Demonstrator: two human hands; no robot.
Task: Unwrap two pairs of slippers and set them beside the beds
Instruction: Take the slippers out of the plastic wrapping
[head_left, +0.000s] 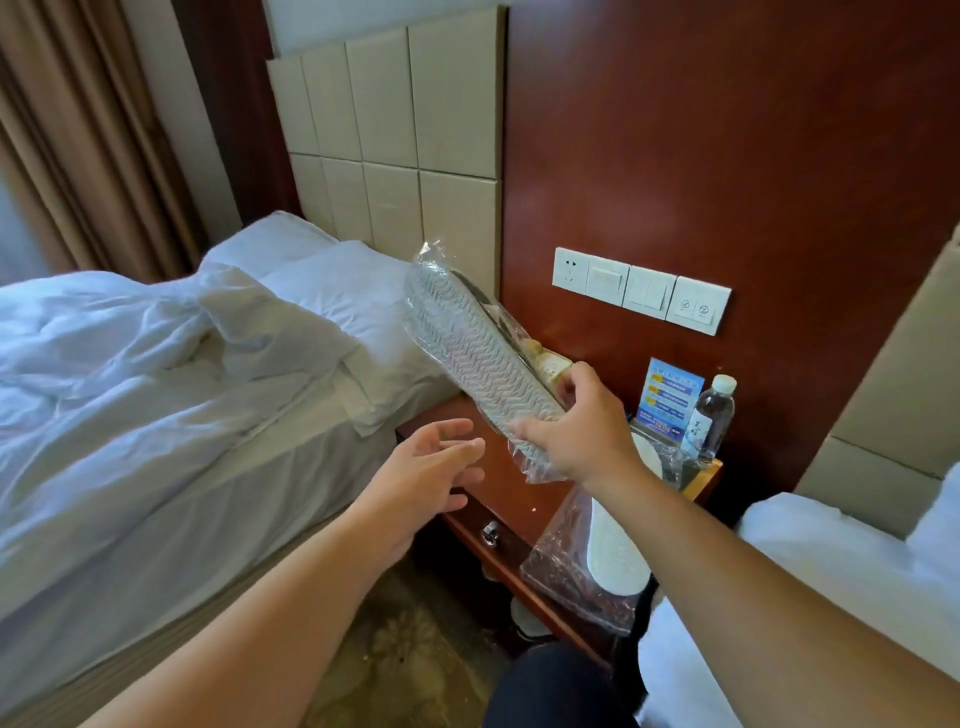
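Head view: the right hand (587, 431) grips the near end of a wrapped slipper pack (478, 353), fingers and thumb curled round it, holding it in the air above the nightstand (498, 499). The pack's long axis runs from that hand up and away to the left, toward the padded headboard (395, 140), with the grey herringbone sole turned to the camera. The left hand (431, 467) is open and holds nothing, its fingers relaxed and spread; it hangs just left of and below the pack's near end, near it but not touching. It is the free hand closest to the loose plastic trailing under the right hand, so peeling would likely start there; which end of the bag opens I cannot tell. The clear bag holds slippers pressed flat together, presumably one pair. A second clear bag (576, 571) with a white-soled slipper inside lies on the nightstand's front right part and hangs over its edge, unopened by the look of it. A water bottle (714, 415) and a blue card (670, 397) stand at the back. The left bed (156, 389) and right bed (831, 571) flank the nightstand.
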